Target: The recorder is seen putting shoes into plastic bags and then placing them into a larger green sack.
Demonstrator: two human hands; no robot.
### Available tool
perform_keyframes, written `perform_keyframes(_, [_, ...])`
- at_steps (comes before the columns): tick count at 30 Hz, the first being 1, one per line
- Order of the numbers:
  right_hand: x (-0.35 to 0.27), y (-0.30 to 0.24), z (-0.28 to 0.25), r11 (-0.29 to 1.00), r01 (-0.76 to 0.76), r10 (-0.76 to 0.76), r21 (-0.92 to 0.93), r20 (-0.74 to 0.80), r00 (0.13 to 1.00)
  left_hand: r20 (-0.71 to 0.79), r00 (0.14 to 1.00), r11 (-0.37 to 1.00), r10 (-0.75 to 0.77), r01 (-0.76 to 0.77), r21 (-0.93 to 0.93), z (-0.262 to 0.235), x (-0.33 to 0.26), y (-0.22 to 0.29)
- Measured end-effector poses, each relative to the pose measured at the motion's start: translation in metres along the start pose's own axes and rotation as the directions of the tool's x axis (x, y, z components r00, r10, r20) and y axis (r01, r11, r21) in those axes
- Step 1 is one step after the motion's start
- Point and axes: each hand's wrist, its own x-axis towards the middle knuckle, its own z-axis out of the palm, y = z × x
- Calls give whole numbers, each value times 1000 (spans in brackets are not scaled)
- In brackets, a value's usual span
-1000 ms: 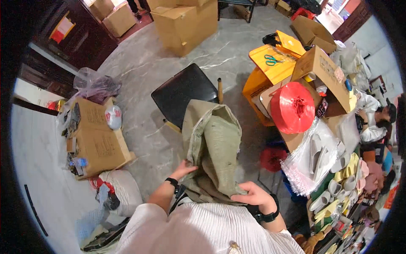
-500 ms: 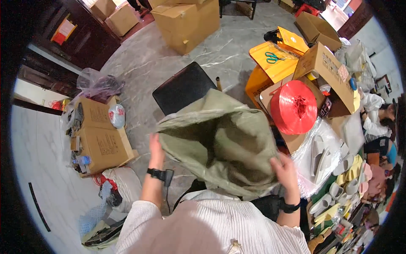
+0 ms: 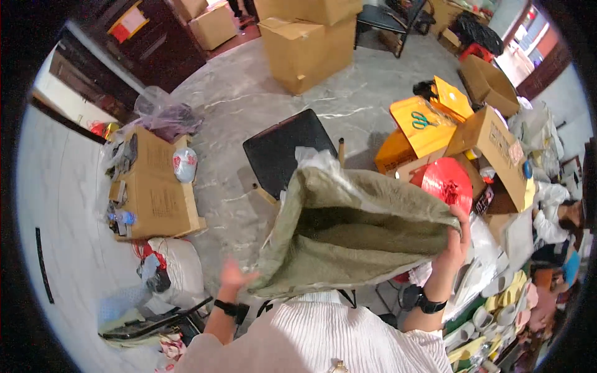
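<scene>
A green woven sack (image 3: 348,261) hangs in front of me, its wide mouth gaping toward me and its inside dark. My right hand (image 3: 459,235) grips the rim at the sack's right corner, fingers partly behind the fabric. Beside the lower left corner, my left hand (image 3: 236,276) is blurred, with its fingers apart; whether a fingertip touches the fabric is hard to tell. Clear plastic (image 3: 317,158) pokes up behind the sack's far edge. Beyond it stands a black-topped stool (image 3: 289,149), partly covered by the sack.
A red roll of plastic twine (image 3: 444,180) lies to the right, beside an open carton (image 3: 497,149). Green-handled scissors (image 3: 423,121) rest on yellow packaging (image 3: 404,149). Slippers (image 3: 485,317) crowd the lower right. Cartons (image 3: 158,186) stand left, and a large carton (image 3: 305,50) ahead.
My right hand has risen and moved right with the sack's rim, stretching the mouth sideways. My left hand has dropped lower and come off the left rim. The whole view has shifted slightly.
</scene>
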Motion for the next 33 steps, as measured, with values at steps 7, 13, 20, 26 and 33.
perform_keyframes(7, [9, -21, 37, 998, 13, -5, -66, 107, 994, -92, 892, 890, 442, -449, -75, 72, 79, 153])
perform_keyframes(13, [69, -55, 2, 995, 15, -5, 100, -92, 996, -30, 946, 638, 323, -241, -732, 57, 108, 167])
perform_keyframes(20, [137, -71, -37, 951, 305, -310, -56, -146, 939, 141, 833, 828, 534, -483, -285, -61, 86, 228])
perform_keyframes(26, [189, -28, -30, 931, 267, -287, -247, -49, 957, 251, 913, 828, 322, -143, -542, -92, 69, 238])
perform_keyframes(33, [192, 48, 4, 945, 154, -149, -289, 42, 988, 197, 957, 714, 211, -13, -700, -82, 58, 188])
